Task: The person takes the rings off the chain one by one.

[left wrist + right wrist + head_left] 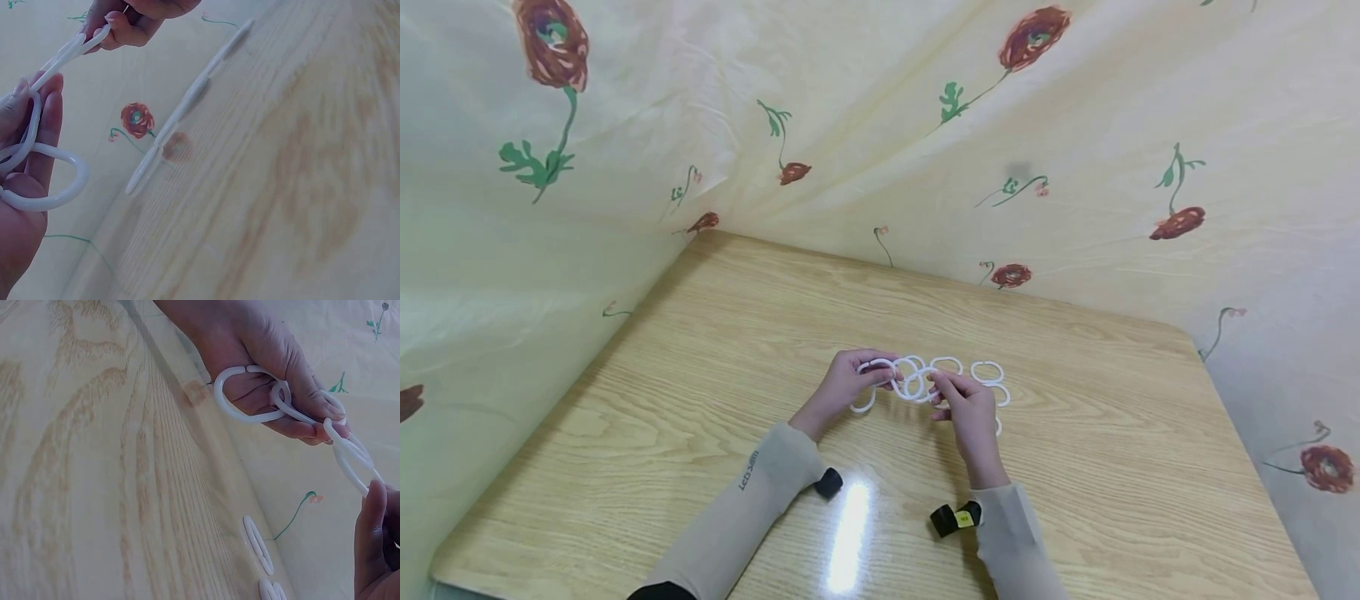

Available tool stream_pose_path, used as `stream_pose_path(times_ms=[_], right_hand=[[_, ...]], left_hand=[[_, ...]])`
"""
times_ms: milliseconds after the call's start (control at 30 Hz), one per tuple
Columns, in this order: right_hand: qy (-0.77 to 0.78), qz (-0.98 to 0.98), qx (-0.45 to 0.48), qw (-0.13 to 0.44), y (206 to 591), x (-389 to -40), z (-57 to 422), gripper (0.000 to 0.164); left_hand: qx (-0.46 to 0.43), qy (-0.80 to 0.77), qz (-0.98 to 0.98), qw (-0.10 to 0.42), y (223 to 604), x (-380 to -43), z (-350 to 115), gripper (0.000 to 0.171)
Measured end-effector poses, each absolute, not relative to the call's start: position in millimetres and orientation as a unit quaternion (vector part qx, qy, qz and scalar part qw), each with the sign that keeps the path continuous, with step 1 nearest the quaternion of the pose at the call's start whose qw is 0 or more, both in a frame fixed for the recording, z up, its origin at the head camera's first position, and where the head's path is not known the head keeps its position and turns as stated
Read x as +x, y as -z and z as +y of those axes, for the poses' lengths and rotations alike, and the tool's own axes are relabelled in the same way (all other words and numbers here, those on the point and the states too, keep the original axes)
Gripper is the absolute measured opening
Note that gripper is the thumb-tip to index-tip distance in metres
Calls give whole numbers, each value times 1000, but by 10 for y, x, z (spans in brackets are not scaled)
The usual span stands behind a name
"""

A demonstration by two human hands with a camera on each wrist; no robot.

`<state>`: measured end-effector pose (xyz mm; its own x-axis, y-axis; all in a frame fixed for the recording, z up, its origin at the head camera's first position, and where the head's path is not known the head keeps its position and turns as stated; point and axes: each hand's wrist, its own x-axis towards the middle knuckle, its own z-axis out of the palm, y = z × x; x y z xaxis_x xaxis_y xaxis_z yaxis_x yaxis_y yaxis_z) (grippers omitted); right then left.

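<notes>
White C-shaped plastic curtain rings, linked in a short chain, stretch between the two hands above the table. My left hand (848,379) grips a ring of the chain between thumb and fingers. From it an end ring (228,412) hangs against the palm, a small gap showing in its loop. My right hand (972,412) pinches the ring at the chain's other end (97,39) by thumb and fingertips. In the right wrist view, the middle rings (353,456) overlap, so how they are joined cannot be told.
More white rings (987,362) lie flat on the wooden table (737,333), just beyond and beside the right hand; that hand partly covers some. A flowered cloth (865,100) hangs along the table's back and left sides. Light glares off the table in front.
</notes>
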<state>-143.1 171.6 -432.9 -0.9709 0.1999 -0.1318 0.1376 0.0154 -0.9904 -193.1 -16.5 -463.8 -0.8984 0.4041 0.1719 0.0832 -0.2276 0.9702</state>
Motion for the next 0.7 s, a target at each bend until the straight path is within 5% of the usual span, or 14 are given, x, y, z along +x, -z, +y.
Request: stream_pose_path(times_ms=[700], right_hand=[[-675, -728, -114, 15, 4375, -1448, 1716, 29]], left_hand=[[206, -737, 634, 107, 4640, -1923, -175, 28]])
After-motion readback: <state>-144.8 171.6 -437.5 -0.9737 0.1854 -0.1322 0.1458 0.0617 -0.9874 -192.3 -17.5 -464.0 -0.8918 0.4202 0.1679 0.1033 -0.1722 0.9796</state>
